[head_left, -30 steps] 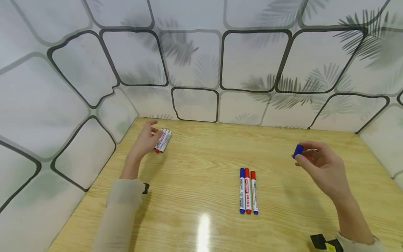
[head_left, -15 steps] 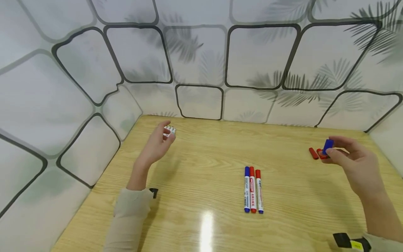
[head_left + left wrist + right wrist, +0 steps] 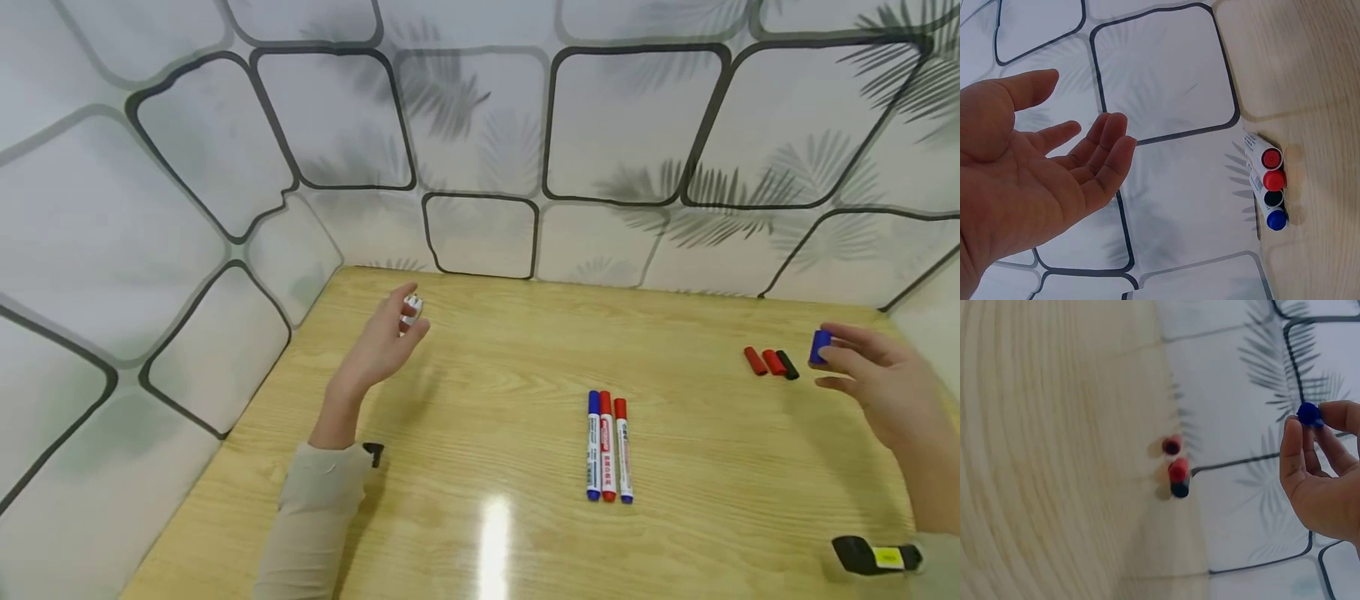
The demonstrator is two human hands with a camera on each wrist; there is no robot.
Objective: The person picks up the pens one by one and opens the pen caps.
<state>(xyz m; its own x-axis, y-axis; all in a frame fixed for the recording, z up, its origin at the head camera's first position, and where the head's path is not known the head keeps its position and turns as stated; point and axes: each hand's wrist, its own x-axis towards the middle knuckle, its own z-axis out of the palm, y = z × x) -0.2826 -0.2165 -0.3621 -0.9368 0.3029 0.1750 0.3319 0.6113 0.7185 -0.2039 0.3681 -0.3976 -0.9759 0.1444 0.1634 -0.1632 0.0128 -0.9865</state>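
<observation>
My right hand (image 3: 873, 375) pinches a blue marker cap (image 3: 820, 347) between thumb and fingertips, above the table at the far right. Just left of it lie two red caps (image 3: 755, 361) and a black cap (image 3: 787, 365) in a row; the right wrist view shows the blue cap (image 3: 1309, 414) end-on. My left hand (image 3: 381, 343), fingers relaxed and holding nothing, hovers at the back left. It partly hides several uncapped white markers (image 3: 412, 310), whose red, black and blue ends (image 3: 1274, 180) show in the left wrist view.
Three capped markers (image 3: 608, 446) lie side by side in the middle of the wooden table (image 3: 480, 392), one with a blue cap and two with red caps. A patterned sheet (image 3: 480, 233) rises along the back edge and both sides.
My right hand has carried the blue cap to the right, uncovering the red and black caps on the table. The left hand has shifted slightly right in the head view, over the uncapped markers.
</observation>
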